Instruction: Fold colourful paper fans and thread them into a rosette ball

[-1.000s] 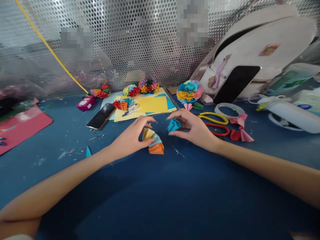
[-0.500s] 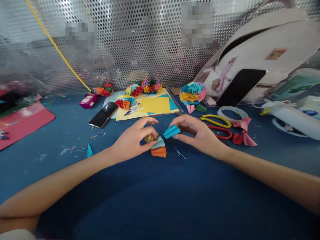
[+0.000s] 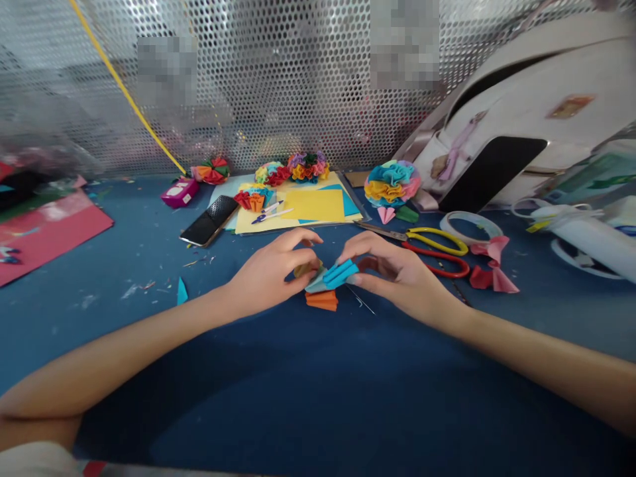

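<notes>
Head camera view: above a blue table, a person's left hand pinches a light blue paper piece between thumb and finger, while the right hand pinches a bright blue paper piece by its end. The bright blue fold overlaps the light blue one between the two hands. A dull yellow piece shows behind the left fingers and an orange piece sits just below, making four pleated pieces gathered here. Three appear grouped already; the fourth seems only now being fitted, and whether it is fastened cannot be told.

Beyond, five multicoloured paper rosettes look complete or nearly so, one on the right, four toward the left and middle. Two loose pieces, one pink and one green, lie below the right-hand rosette, apparently unused. Also counted: one pair of scissors, one tape roll, two phones, two pens, one purple box and one backpack.
</notes>
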`<state>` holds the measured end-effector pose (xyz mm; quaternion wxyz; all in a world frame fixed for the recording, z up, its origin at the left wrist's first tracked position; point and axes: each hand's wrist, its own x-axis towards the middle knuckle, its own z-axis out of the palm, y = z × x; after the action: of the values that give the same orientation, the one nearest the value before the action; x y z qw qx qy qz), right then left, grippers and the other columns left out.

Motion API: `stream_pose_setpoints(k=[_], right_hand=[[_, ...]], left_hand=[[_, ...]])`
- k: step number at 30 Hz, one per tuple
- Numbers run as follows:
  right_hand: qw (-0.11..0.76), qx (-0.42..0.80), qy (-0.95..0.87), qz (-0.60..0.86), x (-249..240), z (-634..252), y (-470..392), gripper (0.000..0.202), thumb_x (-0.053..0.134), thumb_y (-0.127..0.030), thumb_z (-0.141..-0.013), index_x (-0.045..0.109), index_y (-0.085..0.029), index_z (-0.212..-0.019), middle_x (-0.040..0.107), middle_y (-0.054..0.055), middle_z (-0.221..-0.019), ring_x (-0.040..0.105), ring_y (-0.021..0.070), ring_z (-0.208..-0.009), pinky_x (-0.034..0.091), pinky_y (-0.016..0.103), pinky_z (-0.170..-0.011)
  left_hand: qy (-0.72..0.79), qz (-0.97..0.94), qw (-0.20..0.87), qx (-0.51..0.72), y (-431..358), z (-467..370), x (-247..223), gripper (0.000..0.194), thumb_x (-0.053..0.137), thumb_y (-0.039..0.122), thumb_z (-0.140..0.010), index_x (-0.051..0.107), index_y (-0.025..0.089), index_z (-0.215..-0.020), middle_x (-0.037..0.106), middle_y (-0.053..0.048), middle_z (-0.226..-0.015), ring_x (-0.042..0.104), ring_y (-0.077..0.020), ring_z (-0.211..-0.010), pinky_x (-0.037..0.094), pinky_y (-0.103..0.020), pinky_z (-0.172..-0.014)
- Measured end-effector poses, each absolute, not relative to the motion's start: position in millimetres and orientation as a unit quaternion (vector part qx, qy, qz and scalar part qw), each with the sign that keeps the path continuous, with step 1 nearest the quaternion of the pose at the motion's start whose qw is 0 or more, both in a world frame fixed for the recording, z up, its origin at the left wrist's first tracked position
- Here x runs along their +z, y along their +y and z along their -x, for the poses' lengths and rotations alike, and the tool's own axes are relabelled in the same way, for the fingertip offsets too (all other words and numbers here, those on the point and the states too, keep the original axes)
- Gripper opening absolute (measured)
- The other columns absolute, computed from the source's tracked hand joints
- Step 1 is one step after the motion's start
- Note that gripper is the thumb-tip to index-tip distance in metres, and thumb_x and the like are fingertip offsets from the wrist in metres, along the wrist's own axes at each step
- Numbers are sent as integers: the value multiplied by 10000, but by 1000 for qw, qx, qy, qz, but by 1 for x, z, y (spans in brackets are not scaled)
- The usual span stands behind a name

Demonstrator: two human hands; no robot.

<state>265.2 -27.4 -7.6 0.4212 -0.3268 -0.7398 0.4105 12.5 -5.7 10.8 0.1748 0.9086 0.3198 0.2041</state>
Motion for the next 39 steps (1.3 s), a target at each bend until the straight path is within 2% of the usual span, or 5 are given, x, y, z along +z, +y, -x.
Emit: stream_pose_setpoints(k=[12, 16, 21, 28, 39], right_hand=[[358, 380, -782, 341, -17, -262, -28, 181, 700, -332, -956, 762, -281, -1118, 639, 53, -1088, 659, 177, -899, 564, 314, -814], [358, 381, -782, 339, -17, -262, -28, 225, 714, -379, -945, 767, -289, -1145, 641, 56, -1089, 658, 171, -867, 565, 291, -764], [362, 396, -772, 342, -13, -261, -26, 303, 577, -480, -1019, 795, -269, -1032, 712, 63, -1016, 678, 188, -880, 567, 295, -782], [315, 416, -759, 390, -4, -263, -23, 170, 689, -394, -927, 762, -240, -931, 777, 42, -898, 728, 200, -792, 597, 308, -722], [329, 364, -788, 372, -3, -259, -30, 108, 708, -304, -885, 776, -224, -859, 778, 34, -812, 696, 164, -664, 577, 273, -629]], left_hand=[[332, -909, 174, 182, -9, -12, 16, 122, 591, 206, -984, 712, 192, -989, 562, -123, -1427, 576, -289, -1347, 516, -493, -1111], [340, -907, 185, 165, -10, -11, 20, 110, 618, 202, -966, 718, 205, -1011, 555, -115, -1446, 564, -296, -1367, 519, -500, -1110], [338, -907, 189, 166, -14, -13, 21, 91, 637, 207, -954, 713, 210, -1004, 557, -113, -1444, 565, -301, -1359, 516, -502, -1111], [326, -912, 188, 161, -17, -15, 19, 88, 617, 193, -973, 700, 197, -999, 561, -126, -1419, 559, -295, -1353, 511, -500, -1115], [335, -921, 121, 155, -22, -19, 19, 52, 731, 197, -909, 706, 193, -954, 585, -106, -1405, 575, -319, -1309, 535, -490, -1061]])
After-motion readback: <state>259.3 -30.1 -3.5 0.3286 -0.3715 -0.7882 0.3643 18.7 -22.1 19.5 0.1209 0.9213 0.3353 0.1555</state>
